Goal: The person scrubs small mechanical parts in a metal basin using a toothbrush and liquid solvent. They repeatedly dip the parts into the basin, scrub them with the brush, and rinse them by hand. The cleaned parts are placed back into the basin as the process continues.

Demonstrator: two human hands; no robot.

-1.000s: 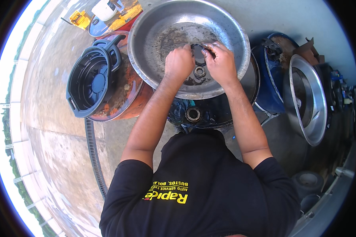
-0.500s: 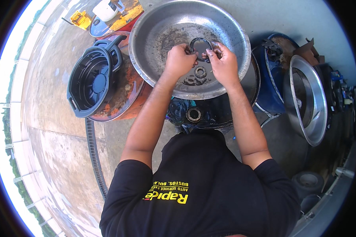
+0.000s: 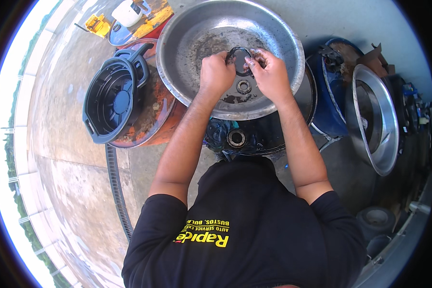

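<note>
"What are we gripping?"

"We are gripping a black ring (image 3: 243, 74) between both hands: our left hand (image 3: 218, 72) is pinching its left side, and our right hand (image 3: 270, 72) is grasping the opposite side."

"How is it looking?"

"It is looking thin and dark, roughly round, with a wide hollow middle. Its upper edge is catching a little light, so it is seeming slick. The basin's grey bottom is showing through it, and our hands are partly covering its two sides."

"Where are we holding it?"

"We are holding it within the rim of the big metal basin (image 3: 181, 54); we are not managing to tell whether it is touching the bottom."

"What is lying nearby?"

"A smaller round part (image 3: 238, 86) is lying in the basin, just on our side of the ring, with a dark wet patch (image 3: 237, 99) beside it. Our right hand is showing black smears near its tips. A black drum (image 3: 266, 134) is showing past the basin's near edge."
</note>
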